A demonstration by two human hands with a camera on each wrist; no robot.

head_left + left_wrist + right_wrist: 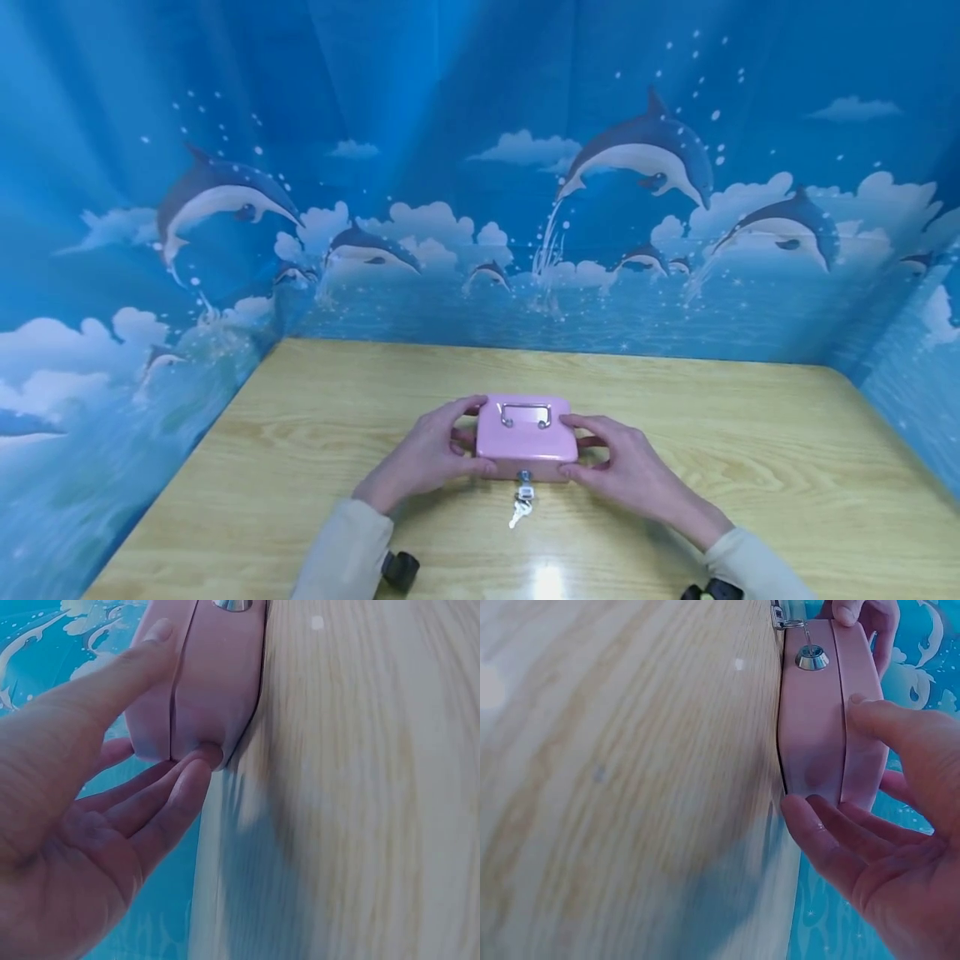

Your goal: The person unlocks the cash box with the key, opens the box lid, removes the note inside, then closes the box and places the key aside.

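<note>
A pink metal cash box (527,442) rests on the table with its lid down, its wire handle (525,407) lying on top. My left hand (429,452) grips the box's left end, thumb on the front and fingers around the side and back corner. On the opposite end my right hand (633,468) holds it the same way. From the round lock (811,658) in the front face, a key ring with a silver key (521,510) hangs down to the tabletop. In the left wrist view, fingertips touch the box's end near its bottom edge.
The wood-grain table (315,425) extends around the box on all sides. Behind it and along the left and right hang blue curtains (450,167) printed with dolphins. Dark wrist devices (401,571) sit at both sleeves.
</note>
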